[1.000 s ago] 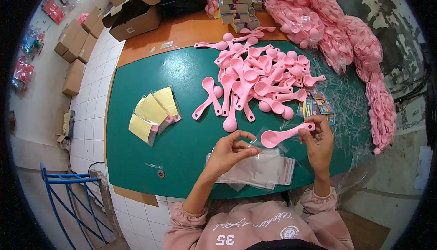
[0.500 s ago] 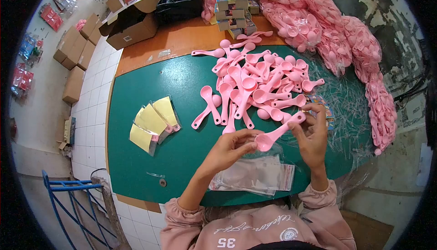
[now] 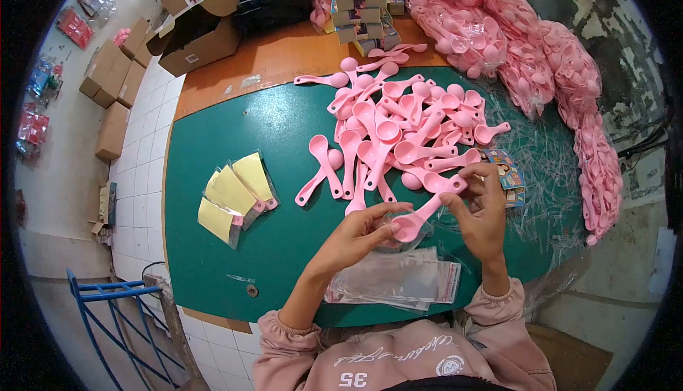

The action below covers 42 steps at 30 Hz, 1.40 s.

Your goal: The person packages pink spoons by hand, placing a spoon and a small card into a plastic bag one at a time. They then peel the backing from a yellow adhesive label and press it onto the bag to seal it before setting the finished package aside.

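Note:
A pink spoon (image 3: pixel 427 211) slants between my hands above the green table top (image 3: pixel 213 277). Its bowl end is pinched by my left hand (image 3: pixel 356 238), whose thumb lies against the bowl. At the handle end, my right hand (image 3: pixel 484 213) closes its thumb and fingers around the tip. Clear plastic sleeves (image 3: pixel 398 277) lie in a stack just below my hands, and a bit of clear film shows under the spoon bowl. A large heap of pink spoons (image 3: pixel 388 131) spreads beyond my hands. Three or so yellow cards in clear sleeves (image 3: pixel 235 192) fan out at the left.
Bundled card stacks (image 3: pixel 359 7) stand at the back edge. Bags of pink spoons (image 3: pixel 498 42) run down the right side, beside scattered clear film (image 3: pixel 541 192). Colourful cards (image 3: pixel 506 170) lie behind my right hand. An open cardboard box (image 3: pixel 199 46) and black bag (image 3: pixel 274 0) are back left.
The spoon and both hands have shifted slightly left and down in the view. The grip on the spoon stays much the same, and the camera view has moved a little.

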Available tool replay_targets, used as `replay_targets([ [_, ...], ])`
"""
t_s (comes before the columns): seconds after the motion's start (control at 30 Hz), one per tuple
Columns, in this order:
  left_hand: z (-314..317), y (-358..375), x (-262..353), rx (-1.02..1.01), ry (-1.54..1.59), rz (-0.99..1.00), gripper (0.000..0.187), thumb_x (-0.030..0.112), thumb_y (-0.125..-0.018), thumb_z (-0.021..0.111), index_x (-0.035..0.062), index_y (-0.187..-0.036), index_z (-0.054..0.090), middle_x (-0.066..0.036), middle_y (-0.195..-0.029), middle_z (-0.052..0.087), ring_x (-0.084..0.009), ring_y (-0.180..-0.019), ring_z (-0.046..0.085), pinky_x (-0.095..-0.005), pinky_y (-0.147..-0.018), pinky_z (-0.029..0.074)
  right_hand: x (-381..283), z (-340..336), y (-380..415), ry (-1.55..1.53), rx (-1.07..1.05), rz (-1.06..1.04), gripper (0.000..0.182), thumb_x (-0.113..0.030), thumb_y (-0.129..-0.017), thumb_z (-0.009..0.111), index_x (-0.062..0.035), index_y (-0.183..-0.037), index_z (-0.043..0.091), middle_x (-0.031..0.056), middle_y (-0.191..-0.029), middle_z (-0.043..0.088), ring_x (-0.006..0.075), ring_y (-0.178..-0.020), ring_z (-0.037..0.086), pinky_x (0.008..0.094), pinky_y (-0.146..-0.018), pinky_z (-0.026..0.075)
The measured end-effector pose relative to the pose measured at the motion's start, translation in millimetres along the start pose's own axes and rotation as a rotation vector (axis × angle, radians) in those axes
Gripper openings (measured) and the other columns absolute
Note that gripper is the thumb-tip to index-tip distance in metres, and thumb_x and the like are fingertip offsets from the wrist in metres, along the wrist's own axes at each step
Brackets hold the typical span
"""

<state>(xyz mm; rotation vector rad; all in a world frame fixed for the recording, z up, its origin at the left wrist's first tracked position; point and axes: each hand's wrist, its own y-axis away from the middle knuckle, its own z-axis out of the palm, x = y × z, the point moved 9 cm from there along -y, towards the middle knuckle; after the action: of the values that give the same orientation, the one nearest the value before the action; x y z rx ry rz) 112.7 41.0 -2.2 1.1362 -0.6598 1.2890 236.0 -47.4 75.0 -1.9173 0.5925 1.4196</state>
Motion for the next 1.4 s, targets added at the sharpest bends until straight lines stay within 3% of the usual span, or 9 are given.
replay_targets([
  [0.1, 5, -2, 0, -0.042, -0.092, 0.039, 0.04, 0.016, -0.089, 0.05, 0.0006, -0.125, 0.042, -0.007, -0.109, 0.057, -0.013, -0.097, 0.055, -0.0274, -0.083, 0.044, 10, 18, 0, 0.115, -0.195, 0.095, 0.035, -0.003, -0.076, 0.066, -0.0011, -0.101, 0.042, 0.0087, -0.086, 0.06, 0.0141, -0.078, 0.06, 0.0245, -0.066, 0.048],
  [0.3, -10, 1, 7, 0.096, -0.158, 0.188, 0.034, 0.024, -0.092, 0.045, 0.0032, -0.119, 0.05, 0.003, -0.08, 0.052, -0.0038, -0.07, 0.044, -0.0194, -0.061, 0.039, 17, 19, 3, -0.067, -0.106, 0.117, 0.034, -0.002, -0.075, 0.066, -0.0013, -0.1, 0.043, 0.0086, -0.078, 0.059, 0.0117, -0.07, 0.06, 0.0239, -0.063, 0.049],
  [0.4, -5, 3, -5, -0.011, -0.297, -0.062, 0.035, 0.026, -0.094, 0.041, 0.0004, -0.114, 0.053, 0.001, -0.081, 0.056, -0.0046, -0.072, 0.048, -0.0189, -0.063, 0.04, 23, 16, 5, -0.033, -0.087, 0.184, 0.028, -0.016, -0.08, 0.064, -0.0018, -0.098, 0.047, 0.0103, -0.084, 0.06, 0.0159, -0.077, 0.059, 0.0269, -0.065, 0.049],
  [0.53, -3, 4, 8, 0.071, -0.191, 0.031, 0.037, 0.025, -0.095, 0.037, -0.0035, -0.112, 0.053, -0.008, -0.087, 0.062, -0.0107, -0.078, 0.058, -0.0228, -0.069, 0.046, -11, 51, 20, 0.264, -0.508, -0.305, 0.051, -0.052, -0.084, 0.044, -0.0043, -0.091, 0.061, 0.0135, -0.116, 0.048, 0.0275, -0.096, 0.052, 0.0358, -0.079, 0.043],
  [0.63, -8, 4, 9, 0.082, 0.101, 0.048, 0.038, 0.026, -0.096, 0.034, -0.0029, -0.114, 0.05, -0.017, -0.096, 0.062, -0.0196, -0.086, 0.062, -0.0272, -0.073, 0.05, 6, 1, 1, 0.185, -0.384, 0.027, 0.046, -0.046, -0.083, 0.05, -0.0049, -0.1, 0.062, 0.0151, -0.115, 0.047, 0.0291, -0.101, 0.047, 0.0364, -0.086, 0.038],
  [0.77, -11, 5, 14, 0.118, 0.055, 0.072, 0.039, 0.027, -0.096, 0.033, -0.004, -0.112, 0.05, -0.019, -0.096, 0.062, -0.0226, -0.084, 0.063, -0.0284, -0.071, 0.051, 36, -118, -3, 1.285, 0.334, 0.25, 0.042, -0.027, -0.078, 0.061, -0.0013, -0.11, 0.054, 0.0169, -0.103, 0.052, 0.0324, -0.096, 0.048, 0.0385, -0.084, 0.038],
  [1.0, -7, 4, 12, 0.096, 0.02, 0.069, 0.039, 0.028, -0.095, 0.035, -0.0038, -0.112, 0.05, -0.017, -0.096, 0.062, -0.0225, -0.085, 0.062, -0.0282, -0.072, 0.05, 69, -152, 2, 0.856, 0.325, 0.2, 0.031, -0.015, -0.081, 0.057, 0.0017, -0.107, 0.053, 0.0169, -0.097, 0.056, 0.0315, -0.089, 0.055, 0.0366, -0.079, 0.042],
  [1.2, -1, 3, 15, 0.023, -0.043, 0.088, 0.035, 0.023, -0.095, 0.039, -0.0044, -0.11, 0.053, -0.012, -0.095, 0.062, -0.0147, -0.088, 0.059, -0.0254, -0.079, 0.046, 4, -50, 5, 0.084, -0.004, 0.246, 0.031, 0.001, -0.076, 0.059, 0.0006, -0.106, 0.052, 0.0057, -0.094, 0.058, 0.0132, -0.082, 0.057, 0.0258, -0.068, 0.047],
  [1.4, -3, 5, 17, 0.046, -0.148, 0.132, 0.034, 0.022, -0.094, 0.041, -0.006, -0.107, 0.056, -0.009, -0.094, 0.062, -0.012, -0.087, 0.056, -0.0244, -0.08, 0.044, -33, -10, -1, 0.298, -0.162, -0.003, 0.034, 0.003, -0.075, 0.06, -0.004, -0.108, 0.054, 0.0072, -0.094, 0.061, 0.0139, -0.084, 0.06, 0.0251, -0.068, 0.047],
])
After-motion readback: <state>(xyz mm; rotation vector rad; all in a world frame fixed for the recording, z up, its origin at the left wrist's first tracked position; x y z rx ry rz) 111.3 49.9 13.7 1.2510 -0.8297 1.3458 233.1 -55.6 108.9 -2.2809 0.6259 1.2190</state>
